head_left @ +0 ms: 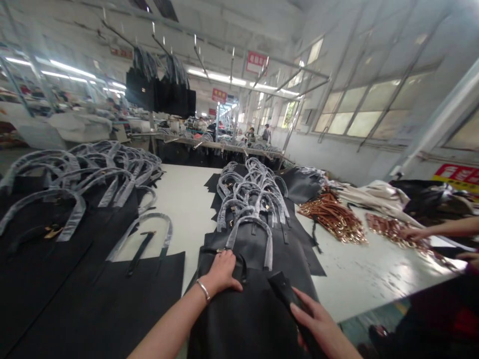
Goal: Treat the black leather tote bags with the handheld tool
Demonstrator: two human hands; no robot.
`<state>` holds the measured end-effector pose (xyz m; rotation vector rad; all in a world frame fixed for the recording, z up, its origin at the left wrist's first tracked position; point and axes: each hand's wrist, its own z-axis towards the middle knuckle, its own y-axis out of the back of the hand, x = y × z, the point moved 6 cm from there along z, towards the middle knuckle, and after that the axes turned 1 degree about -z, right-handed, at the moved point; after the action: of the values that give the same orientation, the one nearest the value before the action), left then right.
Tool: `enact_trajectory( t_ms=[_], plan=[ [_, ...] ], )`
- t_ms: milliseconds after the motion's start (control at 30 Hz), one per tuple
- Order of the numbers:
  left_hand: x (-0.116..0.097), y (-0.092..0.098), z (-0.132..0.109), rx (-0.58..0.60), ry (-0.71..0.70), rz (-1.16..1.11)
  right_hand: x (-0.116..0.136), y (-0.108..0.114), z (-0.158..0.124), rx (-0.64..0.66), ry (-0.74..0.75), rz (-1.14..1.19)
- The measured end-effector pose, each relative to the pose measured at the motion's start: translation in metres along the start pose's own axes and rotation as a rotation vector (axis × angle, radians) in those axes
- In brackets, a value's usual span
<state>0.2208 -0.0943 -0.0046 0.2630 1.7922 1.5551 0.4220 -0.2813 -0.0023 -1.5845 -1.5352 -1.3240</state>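
My left hand [221, 273], with a bracelet at the wrist, lies on a black bag [239, 309] at the front of a stack. Its thumb is spread from the fingers, beside a thin black strap [244, 269] with gold hardware; the fingertips are partly hidden. A long, flat black leather-like piece [280, 286] is gripped in my right hand [316, 319], tilted over the bag's right side. I cannot tell whether it is attached to the bag. Just beyond rises the bag's arched handle [270, 237], wrapped in clear plastic.
More black bag pieces [149, 284] with wrapped handles cover the left of the white table [174, 199]. Brown straps [337, 222] with gold clasps lie in piles at right. Another person's hand [415, 233] touches one pile. Black bags [160, 92] hang overhead.
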Motion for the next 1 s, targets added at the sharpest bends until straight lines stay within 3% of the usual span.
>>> enact_trajectory(
  t_ms=[133,300,533,700,867,1000],
  plan=[
    [0.004,-0.009,0.012,0.138,0.08,-0.126,-0.003,-0.004,-0.009,0.005,-0.019,0.047],
    [0.012,-0.028,0.006,0.233,0.142,-0.263,0.005,-0.012,-0.021,0.044,-0.017,0.036],
    [0.011,-0.035,-0.011,0.166,0.227,-0.386,0.006,-0.04,-0.023,0.211,-0.06,0.051],
    [0.007,-0.032,-0.013,0.127,0.219,-0.386,0.02,-0.056,-0.009,0.33,-0.125,-0.011],
    [0.004,-0.03,-0.013,0.106,0.216,-0.362,0.037,-0.061,0.01,0.407,-0.123,-0.042],
    [0.001,-0.028,-0.015,0.088,0.204,-0.361,0.038,-0.062,0.01,0.445,-0.125,-0.079]
  ],
)
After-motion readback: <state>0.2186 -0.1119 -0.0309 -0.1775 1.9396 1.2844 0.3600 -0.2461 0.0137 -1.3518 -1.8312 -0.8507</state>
